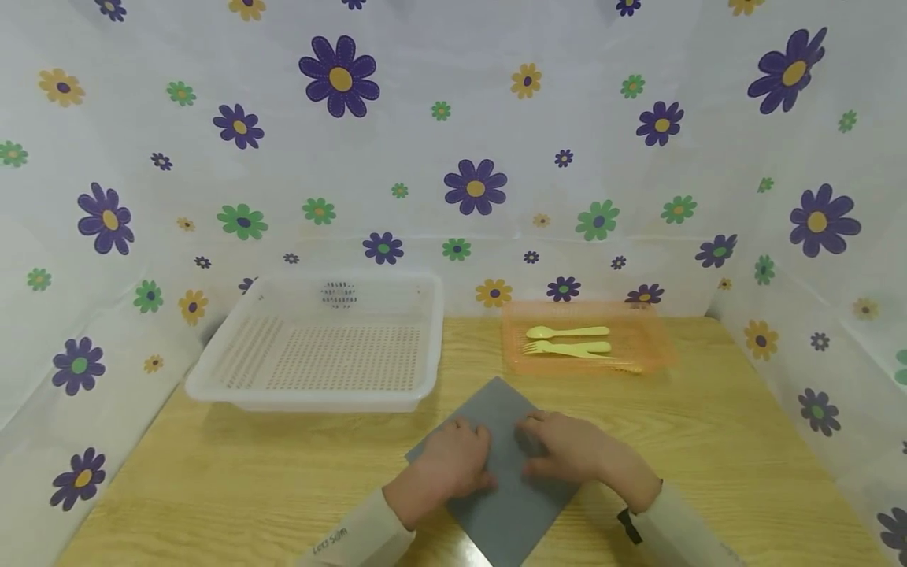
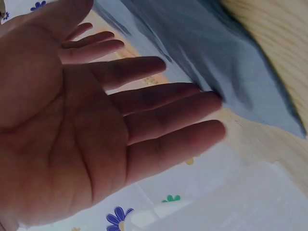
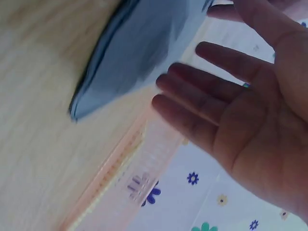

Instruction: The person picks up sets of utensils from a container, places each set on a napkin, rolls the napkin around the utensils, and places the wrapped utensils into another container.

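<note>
A grey folded cloth (image 1: 505, 492) lies turned cornerwise on the wooden table in front of me. My left hand (image 1: 453, 461) is on its left side, fingertips touching the fabric. On the other side my right hand (image 1: 567, 447) sits with fingers loosely extended over the right edge. The left wrist view shows the left palm and relaxed fingers (image 2: 168, 115) against the creased cloth (image 2: 231, 62). In the right wrist view, the right hand (image 3: 250, 120) has its fingers spread beside a layered corner of the cloth (image 3: 139, 57). Neither hand grips anything.
A white perforated basket (image 1: 315, 398) stands at the back left. At the back right, an orange tray (image 1: 520, 364) holds yellow cutlery, including a spoon (image 1: 567, 332) and a fork (image 1: 567, 347). Flower-patterned sheeting (image 1: 411, 157) encloses the table's back and sides.
</note>
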Available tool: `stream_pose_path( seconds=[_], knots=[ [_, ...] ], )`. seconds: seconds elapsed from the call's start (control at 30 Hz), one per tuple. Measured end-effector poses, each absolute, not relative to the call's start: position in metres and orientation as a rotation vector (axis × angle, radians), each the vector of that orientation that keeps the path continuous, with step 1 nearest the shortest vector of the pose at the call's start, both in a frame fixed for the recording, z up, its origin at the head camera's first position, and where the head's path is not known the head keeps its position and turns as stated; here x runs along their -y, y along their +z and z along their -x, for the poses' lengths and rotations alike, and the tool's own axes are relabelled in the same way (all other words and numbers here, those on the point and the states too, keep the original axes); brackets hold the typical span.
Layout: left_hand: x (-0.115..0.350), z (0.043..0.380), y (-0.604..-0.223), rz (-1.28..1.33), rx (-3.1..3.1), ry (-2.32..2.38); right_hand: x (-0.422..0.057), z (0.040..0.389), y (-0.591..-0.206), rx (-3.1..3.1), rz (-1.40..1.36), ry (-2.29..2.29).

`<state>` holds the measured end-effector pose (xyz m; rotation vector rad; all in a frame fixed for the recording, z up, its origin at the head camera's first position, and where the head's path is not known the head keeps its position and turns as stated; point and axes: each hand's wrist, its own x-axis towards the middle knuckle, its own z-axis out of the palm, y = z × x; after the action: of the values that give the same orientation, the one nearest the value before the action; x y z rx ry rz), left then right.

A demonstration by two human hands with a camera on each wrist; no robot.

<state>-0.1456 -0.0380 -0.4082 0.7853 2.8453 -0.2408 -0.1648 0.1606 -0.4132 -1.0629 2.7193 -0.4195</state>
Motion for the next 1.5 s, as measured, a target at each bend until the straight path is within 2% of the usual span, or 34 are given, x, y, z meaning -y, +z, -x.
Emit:
stream_pose_path(
  seconds=[0.13,0.3,0.53,0.77,1.03,1.5],
  knots=[
    [0.042,0.151,-0.408,-0.918,-2.921,-0.141,-0.166,0.175,-0.41,-2.794,1.089,-0.48],
    [0.035,0.164,-0.411,-0.963,-3.02,0.192,-0.175,0.192,-0.401,-2.88,1.05,-0.588],
    [0.017,0.189,-0.407,-0.665,-2.972,0.639,-0.186,0.223,-0.39,-2.954,0.969,-0.714],
    [0.006,0.219,-0.404,-0.333,-2.946,0.855,-0.197,0.257,-0.382,-3.065,0.879,-0.57],
    [0.002,0.241,-0.408,-0.221,-2.883,0.988,-0.205,0.286,-0.388,-3.044,0.709,-0.518],
    [-0.006,0.265,-0.412,-0.224,-2.82,1.19,-0.207,0.324,-0.404,-2.962,0.519,-0.288]
  ],
)
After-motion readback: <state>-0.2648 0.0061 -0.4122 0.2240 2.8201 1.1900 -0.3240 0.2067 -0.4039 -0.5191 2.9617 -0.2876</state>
